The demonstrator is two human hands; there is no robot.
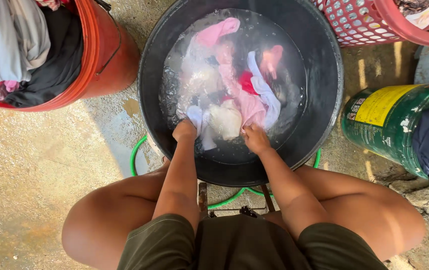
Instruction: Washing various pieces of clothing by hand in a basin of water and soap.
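- Nearest the camera, at 6 o'clock, sit the person's bare knees and dark olive shorts (pixel 244 245), with both forearms reaching up into the big black basin (pixel 324 100).
- Left hand (pixel 184 131) is at the waterline around 7 o'clock of the basin, fingers dipped under and curled into a white cloth (pixel 197 122). Looks like it's got a bunch of it, but the fingertips are underwater so I can't tell how tight.
- Right hand (pixel 256 138) is just beside it at roughly 6 o'clock, closed down on the lower edge of a pink garment (pixel 249 106).
- Floating between the two hands is a puffed-up cream cloth (pixel 226 120), touching both the white and pink pieces.
- Rest of the wash is soaking mid-basin: a red scrap (pixel 246 82), a pale lilac strip (pixel 267 95) and more pink up toward 12 o'clock.
- Basin rests on a green ring stand (pixel 137 152), which peeks out at 7 and 5 o'clock.
- Orange bucket (pixel 109 65) stuffed with grey and black clothes sits at 10 o'clock.
- Red laundry basket (pixel 374 25) is at 1 o'clock.
- Green drum (pixel 389 125) with a yellow label lies tilted at 3 o'clock, dark clothes draped on it.
- Concrete ground (pixel 34 165) is wet in patches.
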